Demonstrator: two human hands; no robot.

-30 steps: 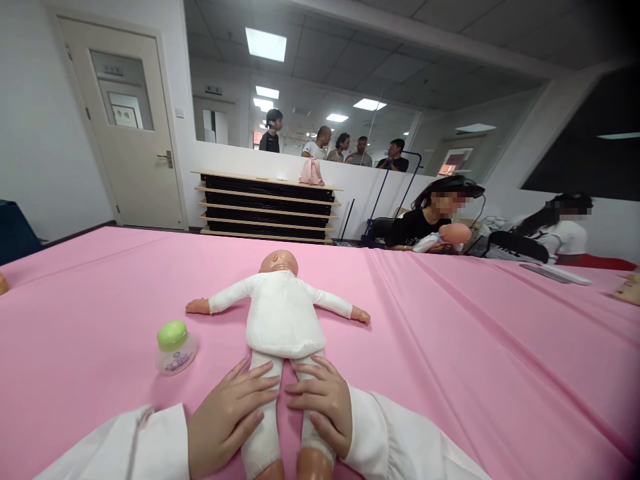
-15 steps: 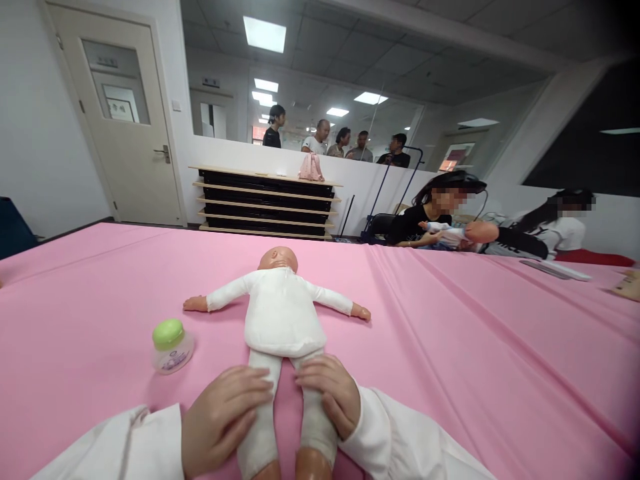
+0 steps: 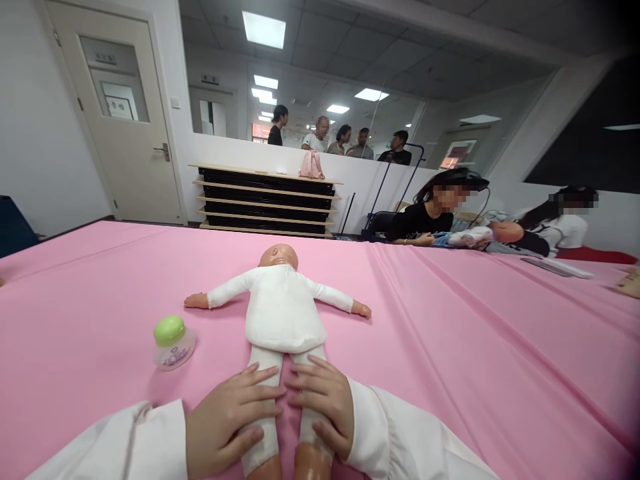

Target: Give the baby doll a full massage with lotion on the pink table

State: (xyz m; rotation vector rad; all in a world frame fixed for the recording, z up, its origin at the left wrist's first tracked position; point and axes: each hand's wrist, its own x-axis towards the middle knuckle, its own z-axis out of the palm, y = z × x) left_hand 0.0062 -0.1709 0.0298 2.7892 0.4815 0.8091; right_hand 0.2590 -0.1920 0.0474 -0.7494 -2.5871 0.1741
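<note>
A baby doll (image 3: 286, 310) with a white cloth body lies on its front or back, which I cannot tell, arms spread and head away from me. My left hand (image 3: 233, 417) rests across the doll's left-side leg in view, fingers spread over the cloth. Across the other leg lies my right hand (image 3: 325, 403), its fingers also apart and laid flat. Both palms face down, and neither hand grips anything. Left of the doll stands a clear jar (image 3: 173, 343) with a green lid. The doll's feet run out of the bottom of the view.
A pink sheet (image 3: 440, 353) covers the table, with folds on the right. Across the far edge, a person (image 3: 425, 217) in a dark cap holds another doll (image 3: 473, 237). A flat pale object (image 3: 557, 268) lies at the far right. Stacked shelves (image 3: 265, 200) stand behind.
My left hand has shifted slightly right, and its fingers have spread further over the leg. My right hand's fingers have flattened and spread. The other person's doll has moved right.
</note>
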